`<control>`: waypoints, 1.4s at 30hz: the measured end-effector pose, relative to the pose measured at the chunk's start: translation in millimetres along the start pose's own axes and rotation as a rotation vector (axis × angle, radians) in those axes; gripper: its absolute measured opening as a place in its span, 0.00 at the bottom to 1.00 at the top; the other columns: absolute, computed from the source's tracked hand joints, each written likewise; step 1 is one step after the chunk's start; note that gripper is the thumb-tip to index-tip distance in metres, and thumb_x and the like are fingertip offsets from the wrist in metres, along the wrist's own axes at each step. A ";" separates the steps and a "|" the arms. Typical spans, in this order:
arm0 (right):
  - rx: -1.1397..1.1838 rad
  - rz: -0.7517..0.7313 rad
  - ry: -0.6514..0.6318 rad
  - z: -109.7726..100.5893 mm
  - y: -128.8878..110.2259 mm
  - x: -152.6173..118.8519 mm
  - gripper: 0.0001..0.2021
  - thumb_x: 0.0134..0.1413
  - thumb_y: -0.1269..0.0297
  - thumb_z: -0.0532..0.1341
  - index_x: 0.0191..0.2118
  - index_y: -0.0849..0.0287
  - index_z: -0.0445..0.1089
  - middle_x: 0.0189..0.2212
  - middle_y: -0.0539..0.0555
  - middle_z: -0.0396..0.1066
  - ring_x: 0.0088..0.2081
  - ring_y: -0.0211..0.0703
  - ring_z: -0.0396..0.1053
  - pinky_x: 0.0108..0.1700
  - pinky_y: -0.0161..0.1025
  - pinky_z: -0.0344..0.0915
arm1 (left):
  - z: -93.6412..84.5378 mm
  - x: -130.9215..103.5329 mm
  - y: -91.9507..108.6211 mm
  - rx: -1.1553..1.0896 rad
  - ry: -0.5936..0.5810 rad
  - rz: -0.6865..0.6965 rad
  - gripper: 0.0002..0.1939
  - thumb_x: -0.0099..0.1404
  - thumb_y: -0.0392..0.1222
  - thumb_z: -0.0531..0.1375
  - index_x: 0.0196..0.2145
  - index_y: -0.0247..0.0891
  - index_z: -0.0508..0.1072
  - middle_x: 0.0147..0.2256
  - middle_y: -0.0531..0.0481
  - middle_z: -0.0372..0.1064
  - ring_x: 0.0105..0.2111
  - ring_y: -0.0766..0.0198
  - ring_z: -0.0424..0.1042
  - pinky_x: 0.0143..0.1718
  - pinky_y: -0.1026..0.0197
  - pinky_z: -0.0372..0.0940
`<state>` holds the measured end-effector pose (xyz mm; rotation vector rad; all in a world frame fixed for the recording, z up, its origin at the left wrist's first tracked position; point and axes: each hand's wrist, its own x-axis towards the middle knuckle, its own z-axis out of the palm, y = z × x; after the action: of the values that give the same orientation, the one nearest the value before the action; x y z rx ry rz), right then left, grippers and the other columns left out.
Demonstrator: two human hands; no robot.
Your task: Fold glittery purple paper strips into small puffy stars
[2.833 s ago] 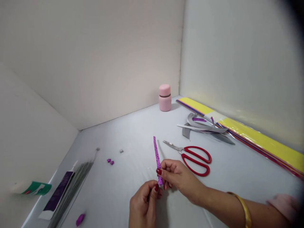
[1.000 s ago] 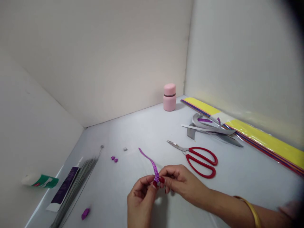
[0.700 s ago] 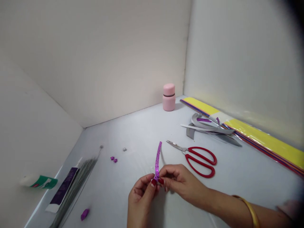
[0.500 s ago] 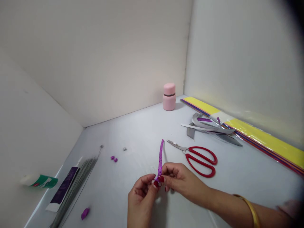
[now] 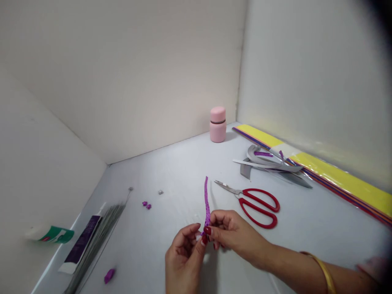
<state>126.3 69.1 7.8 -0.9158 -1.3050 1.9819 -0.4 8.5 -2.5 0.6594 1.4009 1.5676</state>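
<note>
A narrow purple glitter paper strip (image 5: 206, 200) stands up from between my fingers, its free end curving slightly to the left. My left hand (image 5: 185, 253) pinches the folded lower end of the strip between thumb and forefinger. Close against it, my right hand (image 5: 234, 234) grips the same lower end with thumb and fingertips. The fold itself is partly hidden by the fingers. Just right of the strip lie red-handled scissors (image 5: 260, 204), blades pointing left. Two small purple folded stars (image 5: 147, 205) and a small silver one (image 5: 161, 192) rest to the left.
At left lie a bundle of thin wires (image 5: 98, 241), a purple tube (image 5: 82, 240), a green-and-white tube (image 5: 52, 234) and a larger purple piece (image 5: 109, 276). A pink flask (image 5: 217, 124) stands at the back. Grey strips (image 5: 266, 163) and packaged coloured sheets (image 5: 324, 169) lie right.
The strip's free end has swung a little to the left. Both hands remain at nearly the same spot, with the fingers shifted slightly on the folded end.
</note>
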 end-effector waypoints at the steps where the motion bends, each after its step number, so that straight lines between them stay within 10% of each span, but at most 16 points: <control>1: -0.006 -0.001 0.003 0.1 -0.3 0.1 0.12 0.45 0.60 0.65 0.25 0.62 0.65 0.20 0.46 0.65 0.20 0.30 0.60 0.21 0.27 0.52 | 0.4 -0.6 0.5 -0.004 -0.008 -0.002 0.17 0.41 0.45 0.71 0.30 0.37 0.78 0.23 0.51 0.74 0.24 0.69 0.70 0.27 0.70 0.65; 32: -0.394 -0.150 -0.012 2.3 -0.7 -3.7 0.05 0.49 0.68 0.61 0.25 0.62 0.69 0.20 0.47 0.63 0.23 0.33 0.57 0.25 0.31 0.53 | -3.1 2.6 8.5 0.142 -0.090 -0.039 0.13 0.48 0.49 0.68 0.24 0.35 0.78 0.21 0.49 0.73 0.22 0.66 0.67 0.25 0.67 0.62; 42: -0.096 0.064 -0.064 6.8 -1.4 -2.3 0.14 0.44 0.55 0.64 0.24 0.63 0.70 0.19 0.49 0.67 0.20 0.32 0.62 0.23 0.31 0.55 | -7.1 8.3 -8.2 -0.155 -0.085 -0.281 0.12 0.46 0.46 0.69 0.23 0.34 0.76 0.19 0.51 0.71 0.20 0.68 0.65 0.25 0.66 0.59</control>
<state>122.4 64.2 11.5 -0.9565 -1.4343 2.0272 -7.9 12.0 -13.3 0.4109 1.2354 1.3914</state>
